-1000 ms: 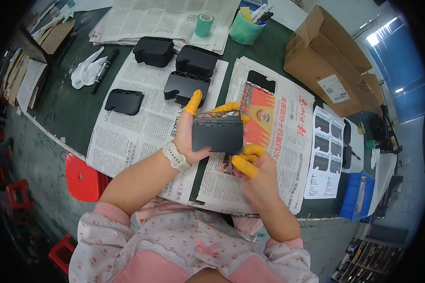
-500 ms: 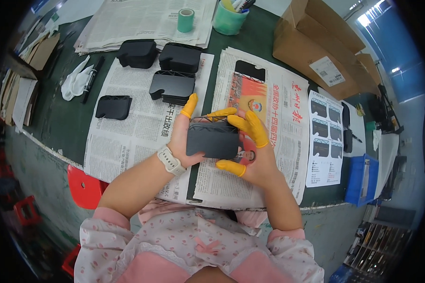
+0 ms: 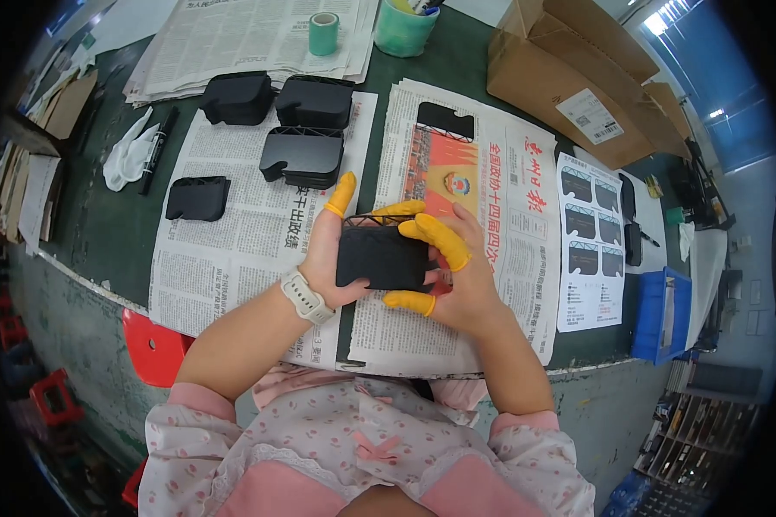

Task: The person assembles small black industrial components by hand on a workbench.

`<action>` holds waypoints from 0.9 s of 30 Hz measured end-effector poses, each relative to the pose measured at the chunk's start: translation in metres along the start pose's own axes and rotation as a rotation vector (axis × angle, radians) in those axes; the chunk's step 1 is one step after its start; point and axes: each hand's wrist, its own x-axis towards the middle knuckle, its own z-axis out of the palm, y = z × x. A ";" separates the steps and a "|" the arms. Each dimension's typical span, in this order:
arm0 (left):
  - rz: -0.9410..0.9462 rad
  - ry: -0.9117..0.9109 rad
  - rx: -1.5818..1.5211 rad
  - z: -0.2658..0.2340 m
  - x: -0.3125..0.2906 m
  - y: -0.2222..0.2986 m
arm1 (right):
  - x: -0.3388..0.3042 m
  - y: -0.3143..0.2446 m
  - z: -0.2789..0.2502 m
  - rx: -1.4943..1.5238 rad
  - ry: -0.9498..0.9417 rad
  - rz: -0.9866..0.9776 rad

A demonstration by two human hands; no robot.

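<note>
A flat black panel [image 3: 379, 258] with an open lattice strip along its far edge is held between my hands above the newspaper. My left hand [image 3: 323, 250] grips its left side, the yellow-cotted thumb standing up beyond the corner. At the right end, my right hand [image 3: 466, 289] has yellow finger cots on thumb and fingers, and they close about the panel's edge. Similar black panels lie in stacks to the far left: one stack [image 3: 302, 157] nearest my left hand, others [image 3: 237, 97] behind it and a smaller one [image 3: 197, 198] to its left. A single panel [image 3: 446, 121] rests on the right newspaper.
Newspaper sheets [image 3: 224, 267] cover much of the green table. Around them are a green tape roll [image 3: 323, 36], a green pen cup [image 3: 403, 30], a cardboard box [image 3: 526, 73], a printed picture sheet [image 3: 591, 302], a blue bin [image 3: 655, 323], a black marker [image 3: 153, 159] and white gloves [image 3: 129, 155].
The held panel has tilted, and its face has gone from grey sheen to dark black. Both hands keep their hold. The whole view has shifted slightly.
</note>
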 end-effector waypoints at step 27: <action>0.017 -0.068 -0.055 0.016 -0.011 0.006 | -0.012 0.032 -0.013 2.013 0.215 0.403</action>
